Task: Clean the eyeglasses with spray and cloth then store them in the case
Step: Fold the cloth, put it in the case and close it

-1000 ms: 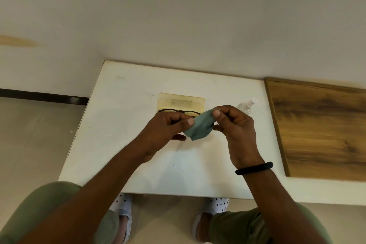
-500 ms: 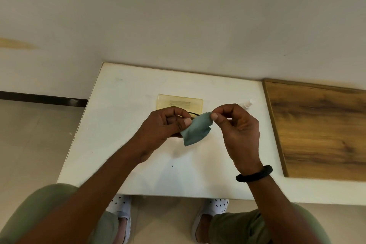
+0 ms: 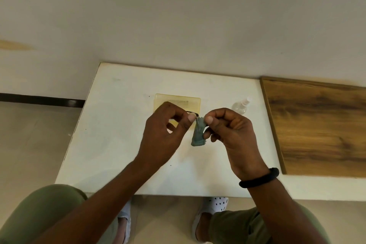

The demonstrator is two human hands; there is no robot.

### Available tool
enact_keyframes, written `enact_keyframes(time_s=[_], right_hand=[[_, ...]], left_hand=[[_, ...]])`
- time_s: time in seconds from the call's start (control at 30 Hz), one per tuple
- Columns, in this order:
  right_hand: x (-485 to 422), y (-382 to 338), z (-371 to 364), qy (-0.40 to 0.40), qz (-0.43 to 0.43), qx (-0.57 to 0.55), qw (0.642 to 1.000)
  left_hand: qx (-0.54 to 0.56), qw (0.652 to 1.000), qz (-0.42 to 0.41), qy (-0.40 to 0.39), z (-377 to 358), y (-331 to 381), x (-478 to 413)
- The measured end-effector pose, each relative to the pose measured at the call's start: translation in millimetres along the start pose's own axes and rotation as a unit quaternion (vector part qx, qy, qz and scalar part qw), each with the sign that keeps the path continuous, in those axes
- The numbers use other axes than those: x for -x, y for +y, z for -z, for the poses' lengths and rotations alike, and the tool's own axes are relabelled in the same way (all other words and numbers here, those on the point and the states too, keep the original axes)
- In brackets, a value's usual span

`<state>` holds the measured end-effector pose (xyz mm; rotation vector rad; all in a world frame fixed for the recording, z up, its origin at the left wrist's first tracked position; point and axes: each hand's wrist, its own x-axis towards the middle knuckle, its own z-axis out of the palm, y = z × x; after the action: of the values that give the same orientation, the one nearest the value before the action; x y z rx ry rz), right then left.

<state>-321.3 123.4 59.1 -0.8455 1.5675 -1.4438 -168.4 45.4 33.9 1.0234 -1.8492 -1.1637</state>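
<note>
Above the white table (image 3: 111, 144), my left hand (image 3: 164, 136) and my right hand (image 3: 231, 134) both pinch the top of a small teal cloth (image 3: 198, 134), which hangs bunched between them. A short piece of the black eyeglasses frame (image 3: 54, 113) shows just behind my left thumb; the rest of the glasses is hidden by my left hand. The translucent yellow case (image 3: 178, 101) lies flat on the table behind my hands. A clear spray bottle (image 3: 240, 105) with a white cap lies to the right of the case.
A wooden board (image 3: 320, 128) covers the table's right side. A pale wall runs along the table's far edge. My knees and white spotted shoes (image 3: 215, 206) show below the near edge.
Both hands have risen and drawn closer together. The cloth, spread wider before, now hangs narrow and bunched from my fingertips. The spray bottle has come back into full view.
</note>
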Motion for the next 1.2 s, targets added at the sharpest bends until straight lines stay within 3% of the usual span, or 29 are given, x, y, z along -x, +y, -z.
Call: enact_keyframes(time_s=[0.1,0.27,0.43,0.53,0.67,0.73,0.8,0.9,1.0,1.2], right_hand=[[0,0,-2,-0.001,0.007,0.019,1.000],[0,-1,-3,0.013,0.031,0.024,0.999],[-6,-8,15,0.033,0.016,-0.102,0.994],[-10,-11,27,0.021,-0.015,-0.190,0.981],[-10,-10,32,0.010,-0.027,-0.218,0.976],[-9,-9,31,0.010,-0.029,-0.209,0.978],[-9,-10,31,0.014,-0.030,-0.208,0.978],[-11,-12,32,0.024,-0.037,-0.241,0.970],[-10,-16,32,0.035,-0.042,-0.213,0.975],[-5,-17,23,-0.006,-0.038,-0.187,0.982]], left_hand=[[0.045,0.996,0.059,-0.057,-2,4,3],[0.130,0.979,0.135,-0.080,3,8,-2],[0.227,0.940,0.233,-0.105,12,7,-6],[0.189,0.930,0.275,-0.156,20,2,-9],[0.127,0.916,0.300,-0.235,20,0,-7],[0.095,0.922,0.292,-0.237,17,0,-4],[-0.014,0.939,0.250,-0.236,16,-4,-3],[-0.158,0.936,0.194,-0.247,20,-10,-2],[-0.134,0.951,0.156,-0.232,19,-8,2],[0.010,0.995,0.048,-0.088,2,5,6]])
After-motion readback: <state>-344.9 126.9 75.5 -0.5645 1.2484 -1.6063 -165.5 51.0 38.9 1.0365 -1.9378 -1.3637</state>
